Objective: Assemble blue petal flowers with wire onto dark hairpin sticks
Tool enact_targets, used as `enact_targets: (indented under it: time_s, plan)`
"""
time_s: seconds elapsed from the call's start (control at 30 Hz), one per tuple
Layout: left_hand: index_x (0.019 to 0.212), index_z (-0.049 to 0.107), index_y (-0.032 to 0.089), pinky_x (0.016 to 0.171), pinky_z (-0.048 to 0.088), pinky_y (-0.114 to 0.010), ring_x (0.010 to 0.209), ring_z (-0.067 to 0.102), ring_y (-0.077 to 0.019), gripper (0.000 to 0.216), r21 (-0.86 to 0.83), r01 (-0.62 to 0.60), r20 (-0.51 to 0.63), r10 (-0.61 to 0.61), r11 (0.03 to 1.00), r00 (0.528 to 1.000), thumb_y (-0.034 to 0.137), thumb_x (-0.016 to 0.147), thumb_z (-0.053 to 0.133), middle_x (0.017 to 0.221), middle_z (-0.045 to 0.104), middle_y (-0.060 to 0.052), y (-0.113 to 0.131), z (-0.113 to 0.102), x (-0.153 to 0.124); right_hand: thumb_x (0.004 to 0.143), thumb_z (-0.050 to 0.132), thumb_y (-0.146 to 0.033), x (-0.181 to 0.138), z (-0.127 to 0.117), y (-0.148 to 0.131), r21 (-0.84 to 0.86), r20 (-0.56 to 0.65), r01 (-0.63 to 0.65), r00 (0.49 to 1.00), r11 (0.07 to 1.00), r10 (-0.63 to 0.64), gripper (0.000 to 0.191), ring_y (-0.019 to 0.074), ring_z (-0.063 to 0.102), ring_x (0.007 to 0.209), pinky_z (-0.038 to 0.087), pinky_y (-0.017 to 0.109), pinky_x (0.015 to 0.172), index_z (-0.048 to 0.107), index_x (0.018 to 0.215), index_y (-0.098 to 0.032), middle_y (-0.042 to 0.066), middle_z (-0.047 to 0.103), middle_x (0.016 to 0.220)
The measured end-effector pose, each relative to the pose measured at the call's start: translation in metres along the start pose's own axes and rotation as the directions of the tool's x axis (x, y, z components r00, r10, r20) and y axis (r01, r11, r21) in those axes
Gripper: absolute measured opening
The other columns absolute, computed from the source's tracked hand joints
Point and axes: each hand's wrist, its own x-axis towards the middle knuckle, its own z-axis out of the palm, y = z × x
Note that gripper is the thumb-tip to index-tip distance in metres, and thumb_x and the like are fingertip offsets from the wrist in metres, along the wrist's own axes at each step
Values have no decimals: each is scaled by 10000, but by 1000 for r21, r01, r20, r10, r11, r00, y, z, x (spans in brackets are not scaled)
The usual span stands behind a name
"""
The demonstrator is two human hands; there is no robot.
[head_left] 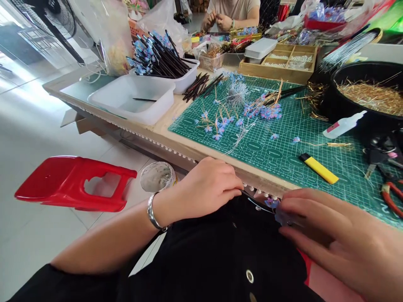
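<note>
My left hand [210, 184] is closed around a slim black hair stick [262, 206], held just off the table's front edge above my lap. Blue and purple flowers [272, 203] sit at the stick's right end. The fingers and thumb of my right hand [340, 228] close on these flowers, and partly hide them. On the green cutting mat [261, 147] beyond lie loose blue flowers on gold wire [218, 128], a bunch of the same flowers [267, 110] and a tangle of silver wire strands [236, 94].
A white tray [132, 115] holds one black stick; behind it stand many flowered sticks [166, 56]. Rightward are a yellow lighter [321, 168], glue bottle [343, 125], red-handled pliers [390, 199] and black tub [349, 94]. A red stool [69, 180] stands left. Another person [233, 14] works opposite.
</note>
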Motion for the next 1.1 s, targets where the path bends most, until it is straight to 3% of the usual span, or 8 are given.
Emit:
enact_targets:
  time_s: [0.23, 0.33, 0.57, 0.83, 1.0, 1.1]
  plan:
    - [979, 748, 161, 790, 421, -300, 846, 644, -169, 187, -82, 10, -1, -10, 997, 1000, 240, 968, 580, 871, 723, -30, -5, 3, 0, 975, 527, -283, -9, 5, -3, -44, -103, -6, 995, 999, 2, 170, 207, 690, 909, 596, 304, 755, 562, 1134, -233, 69, 658, 1074]
    - [978, 752, 160, 790, 425, -299, 843, 647, -171, 178, -93, 9, 6, -9, 996, 1000, 230, 960, 589, 870, 725, -32, -5, 4, 0, 976, 542, -284, -10, 5, -2, -1, -101, -23, 995, 1000, 23, 162, 193, 687, 933, 591, 296, 812, 569, 1132, -249, 57, 652, 1101]
    - [966, 751, 170, 782, 430, -296, 843, 651, -173, 159, -81, 15, 0, -15, 997, 1000, 217, 952, 599, 873, 734, -34, -6, 5, 1, 957, 567, -220, -9, 5, 3, 65, -137, -15, 990, 998, 24, 142, 176, 679, 904, 579, 283, 773, 607, 1090, -249, 48, 635, 1086]
    - [949, 751, 168, 791, 427, -302, 816, 647, -157, 153, -97, 2, 52, 3, 995, 999, 214, 947, 606, 841, 720, -21, -6, 2, 2, 956, 516, -246, -21, -1, 13, 29, 123, 96, 987, 995, -99, 363, 243, 669, 1061, 591, 334, 794, 597, 1292, -356, 53, 582, 1291]
    - [958, 747, 167, 792, 437, -298, 834, 648, -158, 161, -119, -9, 1, 10, 993, 1000, 229, 957, 598, 858, 729, -28, -8, 4, -1, 943, 538, -215, -18, -1, 11, 44, 0, 59, 998, 997, -59, 304, 178, 690, 875, 573, 260, 690, 632, 1212, -320, 34, 621, 1196]
    - [969, 745, 167, 801, 441, -297, 848, 651, -161, 162, -123, -25, -37, 21, 992, 999, 234, 960, 598, 876, 738, -31, -8, 5, -1, 946, 557, -225, -16, 2, 9, 55, -39, 29, 999, 998, -27, 277, 180, 670, 887, 571, 287, 735, 603, 1209, -299, 42, 606, 1161]
